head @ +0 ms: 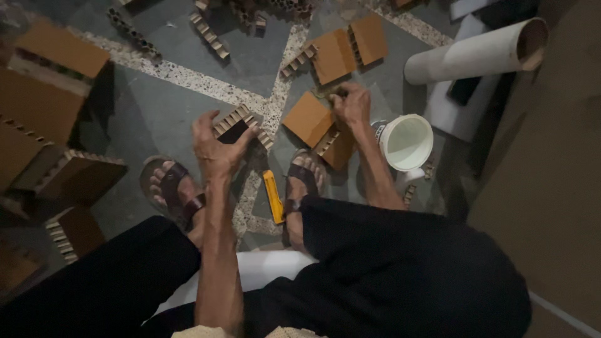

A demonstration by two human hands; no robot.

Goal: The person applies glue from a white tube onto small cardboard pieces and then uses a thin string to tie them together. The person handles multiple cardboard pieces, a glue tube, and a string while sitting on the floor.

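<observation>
White bucket (407, 141) beside right hand (352, 104)

Dim grey terrazzo-striped floor (175, 44)

A yellow utility knife (273, 196) lies between the sandals; a white bucket (407, 142) and pale cardboard tube (472, 55) sit nearby.

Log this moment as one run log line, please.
left hand: holds honeycomb card piece | right hand: on card piece on floor | yellow knife between feet | white bucket right
</observation>
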